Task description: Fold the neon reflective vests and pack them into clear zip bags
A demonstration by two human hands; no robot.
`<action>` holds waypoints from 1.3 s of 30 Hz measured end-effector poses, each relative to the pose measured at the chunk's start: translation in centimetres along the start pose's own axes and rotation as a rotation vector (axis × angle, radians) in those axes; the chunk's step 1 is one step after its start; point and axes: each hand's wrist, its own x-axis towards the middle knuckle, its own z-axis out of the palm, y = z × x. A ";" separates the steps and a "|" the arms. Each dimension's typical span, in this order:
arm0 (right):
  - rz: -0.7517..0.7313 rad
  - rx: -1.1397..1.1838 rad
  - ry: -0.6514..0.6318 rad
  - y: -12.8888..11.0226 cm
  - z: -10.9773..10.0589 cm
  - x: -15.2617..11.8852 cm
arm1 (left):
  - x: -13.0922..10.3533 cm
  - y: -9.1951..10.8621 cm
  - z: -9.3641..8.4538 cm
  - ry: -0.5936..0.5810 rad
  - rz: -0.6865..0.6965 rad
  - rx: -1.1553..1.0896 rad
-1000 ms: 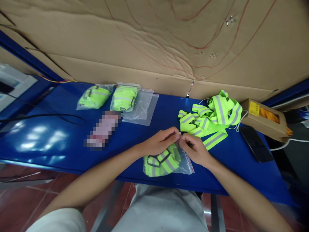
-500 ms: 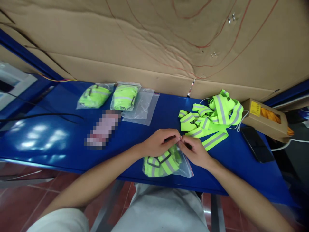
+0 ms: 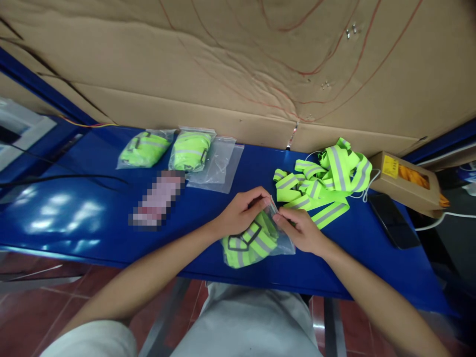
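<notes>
A clear plastic bag (image 3: pixel 284 244) with a folded neon-yellow reflective strap (image 3: pixel 256 248) inside lies near the front edge of the blue table. Black buckles show through the plastic. My left hand (image 3: pixel 245 210) pinches the bag's upper edge between thumb and fingers. Just to its right, my right hand (image 3: pixel 302 229) grips the same edge lower down, thumb and forefinger pressed together. A loose heap of yellow straps with grey stripes (image 3: pixel 338 171) lies beyond my right hand.
Two filled bags (image 3: pixel 144 148) (image 3: pixel 191 150) and flat clear bags (image 3: pixel 225 166) lie at the back left, near a blurred pink item (image 3: pixel 158 198). A black phone (image 3: pixel 394 220) and an open cardboard box (image 3: pixel 412 183) are at the right. Cardboard (image 3: pixel 223 64) lines the back.
My hands have moved apart along the bag's edge, the left one slightly up and to the left. The bag's edge between them is now visible, and its lower right corner has shifted upward.
</notes>
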 end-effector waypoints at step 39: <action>0.147 0.260 0.537 1.5 -0.6 0.2 | -0.6 0.6 -1.4 -0.125 0.076 0.275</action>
